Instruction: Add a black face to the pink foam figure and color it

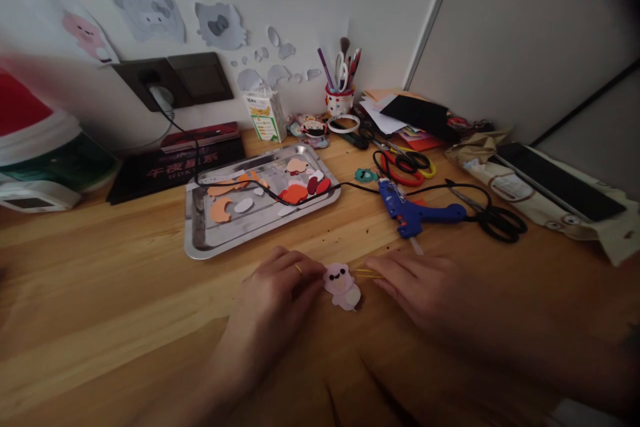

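Observation:
A small pink paper animal figure (341, 285) lies on the wooden desk (100, 293) between my two hands. My left hand (280, 287), a ring on one finger, has its fingers curled and pinches the figure's left edge. My right hand (417, 287) lies palm down to the figure's right, fingers stretched towards it, fingertips on thin yellow strips (367, 273) that lead to the figure.
A metal tray (200, 240) with orange, red and white paper cut-outs sits behind the hands. A blue glue gun (415, 213) with a black cord, red scissors (400, 170) and black scissors (495, 220) lie to the right. A pen cup (340, 100) stands by the wall.

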A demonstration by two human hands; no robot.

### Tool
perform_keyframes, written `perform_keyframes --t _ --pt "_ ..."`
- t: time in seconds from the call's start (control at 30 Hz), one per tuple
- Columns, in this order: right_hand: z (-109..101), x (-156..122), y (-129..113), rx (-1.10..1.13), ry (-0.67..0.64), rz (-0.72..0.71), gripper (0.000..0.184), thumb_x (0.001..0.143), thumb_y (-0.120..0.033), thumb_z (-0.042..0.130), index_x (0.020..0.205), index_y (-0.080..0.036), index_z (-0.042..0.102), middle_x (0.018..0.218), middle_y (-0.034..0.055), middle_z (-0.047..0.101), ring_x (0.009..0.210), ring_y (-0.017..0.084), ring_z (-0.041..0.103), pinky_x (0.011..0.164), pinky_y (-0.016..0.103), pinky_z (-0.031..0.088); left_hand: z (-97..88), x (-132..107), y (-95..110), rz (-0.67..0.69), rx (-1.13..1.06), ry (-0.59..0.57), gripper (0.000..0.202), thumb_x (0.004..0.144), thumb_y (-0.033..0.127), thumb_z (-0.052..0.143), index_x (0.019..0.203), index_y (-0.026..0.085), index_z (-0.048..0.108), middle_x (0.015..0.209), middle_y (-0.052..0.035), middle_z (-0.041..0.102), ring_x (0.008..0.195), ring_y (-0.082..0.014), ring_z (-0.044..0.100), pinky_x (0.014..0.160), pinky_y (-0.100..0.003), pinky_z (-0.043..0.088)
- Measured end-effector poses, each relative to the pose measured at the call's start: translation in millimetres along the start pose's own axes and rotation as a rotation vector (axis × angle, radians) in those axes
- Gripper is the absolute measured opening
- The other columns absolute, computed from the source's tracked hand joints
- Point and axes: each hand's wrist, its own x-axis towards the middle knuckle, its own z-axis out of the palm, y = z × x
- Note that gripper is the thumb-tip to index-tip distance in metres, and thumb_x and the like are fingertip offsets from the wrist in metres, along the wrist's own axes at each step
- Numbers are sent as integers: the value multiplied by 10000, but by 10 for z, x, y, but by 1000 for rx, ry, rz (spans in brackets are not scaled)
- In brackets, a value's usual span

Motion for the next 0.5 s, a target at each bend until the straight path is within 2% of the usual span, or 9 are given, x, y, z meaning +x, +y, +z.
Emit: perform_keyframes --t 0.37,0.5 --pt "-95 111 -55 -118 -157 -42 280 857 -107 403 1099 -165 531 929 78 638 784 214 610 577 308 413 14 8 2 0 4 -8 145 846 181 513 887 189 651 834 -57 654 784 -199 544 681 -358 471" --pt "-84 134 -65 -104 -162 -34 258 871 -126 407 1092 -165 534 911 71 646 777 211 614 562 301 388 20 10 -4 11 11 1 146 841 181 518 891 184 655 836 -60 652 781 -199 546 677 -356 471"
